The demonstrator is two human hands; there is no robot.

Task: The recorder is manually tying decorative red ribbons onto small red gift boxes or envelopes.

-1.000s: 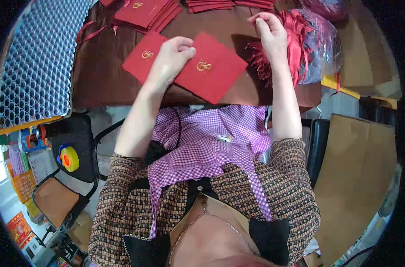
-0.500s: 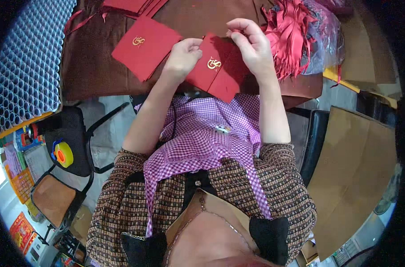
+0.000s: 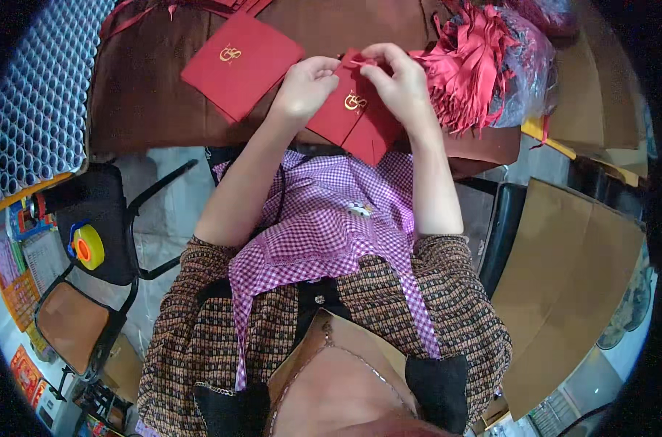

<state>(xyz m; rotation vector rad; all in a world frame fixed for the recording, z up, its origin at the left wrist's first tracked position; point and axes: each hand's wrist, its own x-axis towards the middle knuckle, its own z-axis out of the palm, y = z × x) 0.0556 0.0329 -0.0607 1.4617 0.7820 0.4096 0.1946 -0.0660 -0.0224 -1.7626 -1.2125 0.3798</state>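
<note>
A flat red card piece [image 3: 337, 120] with a gold emblem lies in front of me, its lower corner reaching past the table's near edge. At its upper left edge is my left hand [image 3: 305, 89], thumb and fingers closed on the card. My right hand [image 3: 402, 84] pinches a narrow red ribbon [image 3: 357, 62] at the top of the same card. Where the ribbon meets the card is partly hidden by my fingers. To the left rests a stack of matching red cards [image 3: 236, 76], just apart from my left hand.
A heap of red ribbons [image 3: 466, 80] lies right of my hand, beside clear plastic wrapping [image 3: 531, 69]. More red pieces sit at the back left. A panel of blue-grey tubes [image 3: 36, 95] borders the left side. Cardboard [image 3: 564, 291] and a chair [image 3: 91, 218] flank me below the brown-covered table [image 3: 163, 120].
My right hand has moved left and slightly down, bringing the ribbon to the card's top. My left hand stays at the card's edge. The whole view has shifted slightly.
</note>
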